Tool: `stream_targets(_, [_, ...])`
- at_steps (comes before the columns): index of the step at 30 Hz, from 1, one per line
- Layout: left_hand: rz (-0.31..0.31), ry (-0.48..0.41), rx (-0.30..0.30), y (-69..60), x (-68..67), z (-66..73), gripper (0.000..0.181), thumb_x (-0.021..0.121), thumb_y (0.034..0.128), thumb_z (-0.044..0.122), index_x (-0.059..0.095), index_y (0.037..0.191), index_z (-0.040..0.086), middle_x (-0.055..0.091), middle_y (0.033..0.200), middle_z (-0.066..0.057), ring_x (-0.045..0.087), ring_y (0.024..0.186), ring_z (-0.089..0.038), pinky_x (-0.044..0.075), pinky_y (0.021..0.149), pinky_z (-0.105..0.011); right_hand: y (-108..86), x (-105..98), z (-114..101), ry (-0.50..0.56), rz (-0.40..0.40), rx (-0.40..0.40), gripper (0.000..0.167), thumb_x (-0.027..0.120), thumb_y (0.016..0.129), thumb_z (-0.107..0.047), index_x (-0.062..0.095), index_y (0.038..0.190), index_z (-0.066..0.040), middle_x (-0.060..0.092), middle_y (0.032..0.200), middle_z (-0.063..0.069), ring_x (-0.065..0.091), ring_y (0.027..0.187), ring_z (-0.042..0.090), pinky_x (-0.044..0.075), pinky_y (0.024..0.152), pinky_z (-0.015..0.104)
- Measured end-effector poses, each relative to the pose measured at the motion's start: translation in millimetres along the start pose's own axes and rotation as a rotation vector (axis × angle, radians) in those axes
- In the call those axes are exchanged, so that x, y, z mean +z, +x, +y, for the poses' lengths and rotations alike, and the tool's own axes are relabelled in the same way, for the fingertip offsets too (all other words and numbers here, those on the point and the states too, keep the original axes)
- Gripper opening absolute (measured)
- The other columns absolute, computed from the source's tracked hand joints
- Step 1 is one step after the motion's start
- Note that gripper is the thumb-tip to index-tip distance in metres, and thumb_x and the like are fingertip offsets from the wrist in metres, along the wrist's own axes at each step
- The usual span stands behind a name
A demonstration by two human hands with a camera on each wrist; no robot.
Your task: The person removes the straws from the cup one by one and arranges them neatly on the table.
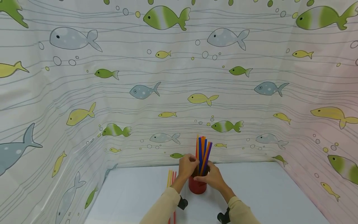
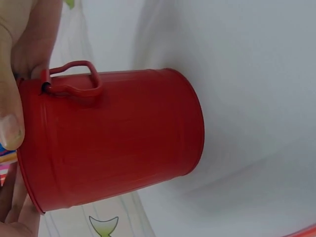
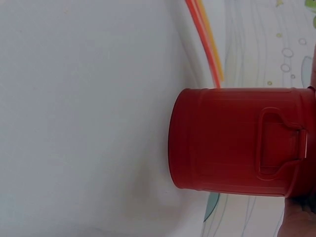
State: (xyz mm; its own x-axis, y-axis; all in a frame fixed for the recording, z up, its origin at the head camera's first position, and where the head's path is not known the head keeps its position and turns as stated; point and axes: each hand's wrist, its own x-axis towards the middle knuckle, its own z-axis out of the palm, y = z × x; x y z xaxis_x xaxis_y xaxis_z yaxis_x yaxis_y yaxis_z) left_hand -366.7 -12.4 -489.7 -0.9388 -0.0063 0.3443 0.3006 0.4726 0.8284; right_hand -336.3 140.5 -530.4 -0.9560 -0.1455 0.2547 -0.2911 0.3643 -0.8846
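The left hand (image 1: 185, 167) reached up along the near left side of the bundle, its wrist raised and its fingers bent in at the sticks (image 1: 200, 152) just above the rim; whether they pinched one or only touched it, I could not tell. The right hand (image 1: 214, 178) held the red bucket (image 1: 197, 187) from the right at its upper edge, the thumb laid across the front near the rim, the other fingers mostly hidden behind. Both forearms came in from the bottom of the head view in pale beige sleeves (image 1: 165, 205), with a small black device (image 1: 183, 203) below the left wrist.

The bucket stood upright on the table (image 1: 251, 189), near its far edge. It looked like painted metal, smooth and faintly glossy, narrowing toward the base, with ridges ringing its wall and a bent loop handle (image 2: 74, 89) near the top. The sticks, slim and straight in blue, orange, purple and red, rose out of it, fanning slightly. More thin strips (image 1: 169, 179), yellow, orange and red, lay on the white tabletop to the left, partly under the left forearm. Behind hung a creased white sheet (image 1: 179, 68) printed with wavy lines, bubbles and green, yellow and grey-blue fish.
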Motion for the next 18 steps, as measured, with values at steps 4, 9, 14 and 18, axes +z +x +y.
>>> stream_targets(4, [0.027,-0.059,0.017,1.5,-2.9,2.3,0.007,0.075,0.0790,0.012,0.068,0.080,0.012,0.067,0.073,0.005,0.062,0.067,-0.006,0.053,0.060,-0.023,0.9,-0.4,-1.1,-0.009,0.005,0.002,0.079,0.091,0.067,-0.034,0.050,0.132,-0.014,0.063,0.119,0.003,0.062,0.104,0.020,0.053,0.090,0.041])
stream_targets(9, [0.033,-0.108,0.020,1.3,-6.1,-0.7,0.007,0.076,0.0807,0.012,0.069,0.083,0.013,0.068,0.076,0.006,0.064,0.071,-0.006,0.054,0.065,-0.023,0.6,0.1,-2.7,-0.017,0.010,0.026,0.078,0.090,0.069,-0.034,0.050,0.132,-0.014,0.063,0.119,0.004,0.062,0.104,0.021,0.053,0.090,0.043])
stream_targets(14, [0.030,-0.141,0.003,-0.5,-10.4,-5.6,0.007,0.076,0.0816,0.015,0.069,0.083,0.014,0.070,0.077,0.006,0.065,0.073,-0.007,0.055,0.066,-0.024,-0.5,1.1,-2.1,-0.015,0.006,0.034,0.080,0.089,0.069,-0.034,0.049,0.134,-0.013,0.062,0.121,0.005,0.062,0.108,0.026,0.052,0.091,0.048])
stream_targets(18, [0.020,-0.196,0.010,-2.5,-14.3,-10.1,0.007,0.075,0.0816,0.012,0.069,0.084,0.010,0.071,0.077,0.002,0.068,0.071,-0.009,0.055,0.063,-0.023,-1.9,2.4,-0.1,-0.008,0.012,0.035,0.081,0.089,0.069,-0.036,0.049,0.135,-0.012,0.062,0.122,0.005,0.062,0.109,0.026,0.052,0.092,0.050])
